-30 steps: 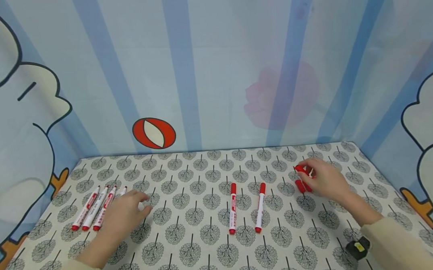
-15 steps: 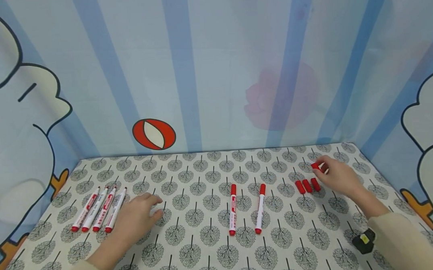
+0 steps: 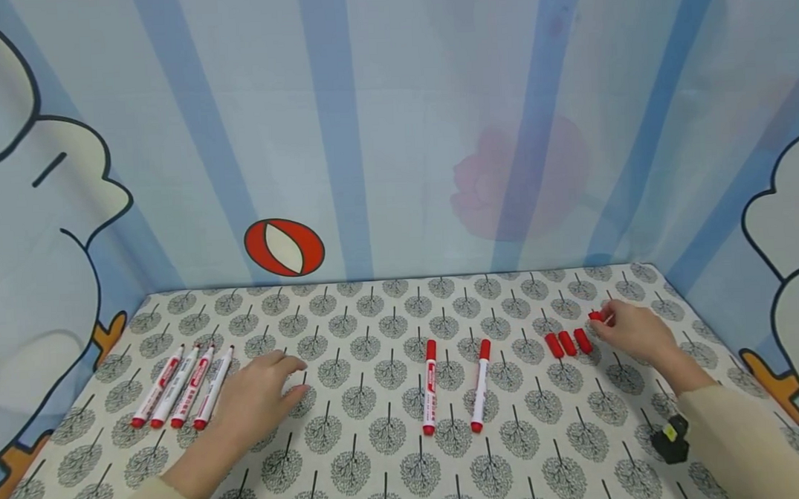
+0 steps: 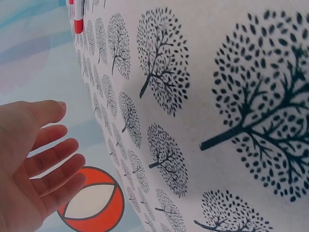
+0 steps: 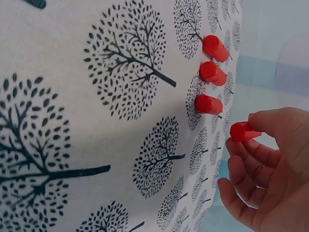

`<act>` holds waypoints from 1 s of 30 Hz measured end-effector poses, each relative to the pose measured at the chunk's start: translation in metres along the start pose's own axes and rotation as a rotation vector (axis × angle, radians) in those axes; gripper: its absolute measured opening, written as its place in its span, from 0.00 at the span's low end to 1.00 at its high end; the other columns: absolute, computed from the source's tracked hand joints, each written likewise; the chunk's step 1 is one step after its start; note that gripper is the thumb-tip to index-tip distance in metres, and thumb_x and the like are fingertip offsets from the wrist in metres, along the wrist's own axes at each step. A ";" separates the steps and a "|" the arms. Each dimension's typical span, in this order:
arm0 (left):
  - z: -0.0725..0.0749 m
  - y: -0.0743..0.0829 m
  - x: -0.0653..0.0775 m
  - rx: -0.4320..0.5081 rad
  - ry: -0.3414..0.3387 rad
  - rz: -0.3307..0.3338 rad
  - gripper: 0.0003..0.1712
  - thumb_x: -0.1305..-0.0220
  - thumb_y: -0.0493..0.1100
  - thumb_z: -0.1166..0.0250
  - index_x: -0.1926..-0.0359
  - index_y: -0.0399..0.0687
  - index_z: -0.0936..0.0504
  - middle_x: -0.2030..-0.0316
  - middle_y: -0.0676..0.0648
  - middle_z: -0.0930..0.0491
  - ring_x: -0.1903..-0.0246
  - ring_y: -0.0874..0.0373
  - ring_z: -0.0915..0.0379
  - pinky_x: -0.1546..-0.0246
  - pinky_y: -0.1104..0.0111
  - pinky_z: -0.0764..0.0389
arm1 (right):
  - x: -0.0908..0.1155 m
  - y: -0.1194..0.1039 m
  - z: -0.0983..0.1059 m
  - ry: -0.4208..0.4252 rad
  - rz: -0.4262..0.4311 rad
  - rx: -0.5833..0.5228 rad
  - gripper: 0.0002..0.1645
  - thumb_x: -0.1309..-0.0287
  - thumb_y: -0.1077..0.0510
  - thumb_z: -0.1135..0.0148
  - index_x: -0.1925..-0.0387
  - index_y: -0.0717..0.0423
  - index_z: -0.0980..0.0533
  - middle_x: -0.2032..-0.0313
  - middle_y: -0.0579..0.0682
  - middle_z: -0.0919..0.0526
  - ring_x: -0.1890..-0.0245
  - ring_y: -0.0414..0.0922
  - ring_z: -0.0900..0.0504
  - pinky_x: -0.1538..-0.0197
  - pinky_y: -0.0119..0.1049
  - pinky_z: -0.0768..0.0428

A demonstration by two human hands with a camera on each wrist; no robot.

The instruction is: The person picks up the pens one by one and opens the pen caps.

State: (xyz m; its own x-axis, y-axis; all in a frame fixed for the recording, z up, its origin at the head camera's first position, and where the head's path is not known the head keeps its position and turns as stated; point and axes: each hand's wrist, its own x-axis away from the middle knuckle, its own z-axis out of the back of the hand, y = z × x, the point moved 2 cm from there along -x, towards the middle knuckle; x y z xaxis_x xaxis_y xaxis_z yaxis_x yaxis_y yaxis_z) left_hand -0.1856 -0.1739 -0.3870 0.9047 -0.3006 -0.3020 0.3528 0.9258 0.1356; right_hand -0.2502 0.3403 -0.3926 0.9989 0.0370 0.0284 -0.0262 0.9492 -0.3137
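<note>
Between thumb and index finger my right hand (image 3: pixel 634 332) pinches a red marker cap (image 5: pixel 244 131), held just right of three red caps (image 3: pixel 567 343) lying in a row on the cloth. My left hand (image 3: pixel 255 397) holds nothing; in the left wrist view its fingers (image 4: pixel 53 157) are spread and relaxed above the cloth. Beside it on the left lie several uncapped markers (image 3: pixel 181 385) with white barrels and red ends, side by side. Two capped markers, one with a red label (image 3: pixel 430 386) and one showing a plain white side (image 3: pixel 480 386), lie apart in the middle.
A cloth with a tree pattern (image 3: pixel 357 497) covers the table. Behind it hangs a pale blue striped curtain (image 3: pixel 401 130) with a printed red ball (image 3: pixel 284 247). A small black device with a yellow mark (image 3: pixel 670 439) sits at the right wrist.
My right hand has moved right with its cap, past the row of caps, and lowered slightly. My left hand has shifted right, away from the uncapped markers.
</note>
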 end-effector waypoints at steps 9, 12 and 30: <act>-0.002 0.009 -0.003 0.009 0.006 -0.045 0.17 0.53 0.47 0.29 0.60 0.50 0.18 0.64 0.51 0.20 0.67 0.56 0.24 0.76 0.69 0.24 | -0.003 0.008 -0.007 -0.106 -0.063 0.049 0.22 0.40 0.49 0.48 0.62 0.68 0.28 0.71 0.57 0.22 0.79 0.45 0.28 0.79 0.37 0.31; -0.003 0.011 -0.003 0.002 0.022 -0.065 0.17 0.53 0.47 0.29 0.60 0.49 0.18 0.62 0.51 0.20 0.65 0.55 0.23 0.73 0.67 0.22 | -0.004 0.010 -0.009 -0.119 -0.075 0.068 0.23 0.40 0.49 0.48 0.62 0.69 0.29 0.72 0.58 0.22 0.78 0.45 0.28 0.78 0.37 0.31; -0.008 0.037 -0.015 0.002 -0.007 -0.111 0.18 0.53 0.50 0.29 0.60 0.50 0.18 0.63 0.52 0.21 0.64 0.57 0.23 0.69 0.66 0.21 | -0.010 0.019 -0.020 -0.131 -0.095 0.094 0.18 0.40 0.52 0.49 0.68 0.66 0.30 0.76 0.55 0.26 0.78 0.46 0.30 0.76 0.38 0.33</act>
State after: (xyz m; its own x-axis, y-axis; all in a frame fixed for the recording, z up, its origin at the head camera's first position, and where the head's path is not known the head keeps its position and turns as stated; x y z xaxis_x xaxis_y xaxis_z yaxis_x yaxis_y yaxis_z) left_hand -0.1884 -0.1335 -0.3849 0.8617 -0.4030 -0.3083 0.4516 0.8862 0.1036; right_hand -0.2598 0.3518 -0.4180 0.9836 -0.0192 0.1791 0.0580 0.9751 -0.2140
